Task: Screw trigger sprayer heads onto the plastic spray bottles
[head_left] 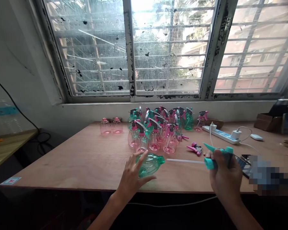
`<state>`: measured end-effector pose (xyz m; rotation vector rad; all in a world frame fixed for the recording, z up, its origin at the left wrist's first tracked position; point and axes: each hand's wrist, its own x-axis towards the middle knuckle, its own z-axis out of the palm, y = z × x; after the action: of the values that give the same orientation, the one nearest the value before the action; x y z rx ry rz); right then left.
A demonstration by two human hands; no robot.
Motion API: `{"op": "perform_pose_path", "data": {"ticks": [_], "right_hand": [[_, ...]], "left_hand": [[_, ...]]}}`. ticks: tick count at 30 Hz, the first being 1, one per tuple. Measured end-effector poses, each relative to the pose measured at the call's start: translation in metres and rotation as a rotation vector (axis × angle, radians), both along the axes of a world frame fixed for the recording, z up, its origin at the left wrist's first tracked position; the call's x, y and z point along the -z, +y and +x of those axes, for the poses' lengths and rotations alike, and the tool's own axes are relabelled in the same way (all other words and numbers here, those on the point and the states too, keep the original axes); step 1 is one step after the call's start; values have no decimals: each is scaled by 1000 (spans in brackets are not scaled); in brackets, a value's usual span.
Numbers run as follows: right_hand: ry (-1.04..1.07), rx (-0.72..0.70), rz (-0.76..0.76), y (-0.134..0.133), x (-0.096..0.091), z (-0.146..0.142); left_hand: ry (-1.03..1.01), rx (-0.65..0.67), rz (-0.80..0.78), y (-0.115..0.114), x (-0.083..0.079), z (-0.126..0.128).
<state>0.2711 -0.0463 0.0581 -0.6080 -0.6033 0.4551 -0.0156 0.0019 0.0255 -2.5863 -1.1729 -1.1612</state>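
Observation:
My left hand (132, 174) grips a clear green plastic bottle (150, 164) lying on its side on the wooden table (86, 159), neck pointing right. My right hand (224, 172) is closed round a teal trigger sprayer head (218, 156), whose thin white dip tube (184, 161) points left toward the bottle's neck with a small gap between them. Behind them stands a cluster of assembled pink and green spray bottles (158, 131).
Two capless pink bottles (111, 126) stand at the back left. A loose pink trigger head (195, 148) lies near a white power strip (222, 134) with a charger. A phone (243, 163) lies by my right hand. A cardboard box (276, 119) sits far right under the barred window.

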Motion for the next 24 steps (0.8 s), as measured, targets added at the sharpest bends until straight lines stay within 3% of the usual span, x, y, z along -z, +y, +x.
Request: {"op": "perform_pose_path", "data": {"ticks": [4, 8, 12, 15, 19, 22, 24], "right_hand": [[-52, -51, -51, 4, 0, -7], [-228, -151, -231, 13, 21, -24], [-455, -274, -289, 15, 43, -31], [-612, -329, -292, 16, 53, -28], [-619, -385, -381, 20, 56, -25], [-584, -570, -478, 24, 52, -25], [-535, -712, -514, 27, 50, -26]], "left_hand": [[6, 5, 27, -1, 0, 1], [40, 18, 63, -3, 0, 1], [38, 101, 35, -5, -1, -1], [-72, 190, -108, -8, -4, -4], [-319, 241, -346, -11, -9, -5], [-539, 191, -487, -9, -12, -4], [-578, 196, -579, -7, -15, -4]]}}
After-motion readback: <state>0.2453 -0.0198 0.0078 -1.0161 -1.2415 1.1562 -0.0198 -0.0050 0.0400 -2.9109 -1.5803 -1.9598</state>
